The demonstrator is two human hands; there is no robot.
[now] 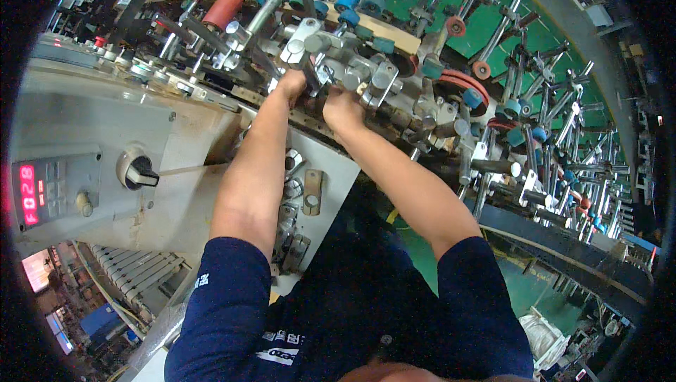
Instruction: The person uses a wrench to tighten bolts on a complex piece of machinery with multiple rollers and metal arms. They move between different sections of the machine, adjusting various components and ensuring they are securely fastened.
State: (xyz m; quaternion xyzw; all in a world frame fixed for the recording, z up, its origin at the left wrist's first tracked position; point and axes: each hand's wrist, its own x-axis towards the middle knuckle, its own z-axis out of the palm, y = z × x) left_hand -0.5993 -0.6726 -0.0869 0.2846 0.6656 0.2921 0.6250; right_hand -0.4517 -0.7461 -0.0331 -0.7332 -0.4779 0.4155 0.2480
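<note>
Both my arms reach forward into a machine frame crowded with metal clamps and rods. My left hand (pixel 291 85) is closed beside a dark upright bar (pixel 309 74); its fingertips are hidden among the metal parts. Just right of it and a little nearer, my right hand (pixel 343 109) is curled, its fingers turned inward and mostly out of sight. What either hand grips cannot be made out. A silver clamp block (pixel 384 78) sits right of my right hand, and another clamp block (pixel 303 35) stands beyond my left hand.
Left is a grey control cabinet (pixel 179 125) with a black rotary switch (pixel 139 171) and a lit red display (pixel 28 195). Loose clamp pieces, including a flat one with a hole (pixel 312 192), lie on a pale ledge (pixel 338 171). A red roller (pixel 227 5) and rods with blue wheels (pixel 346 2) stand beyond.
</note>
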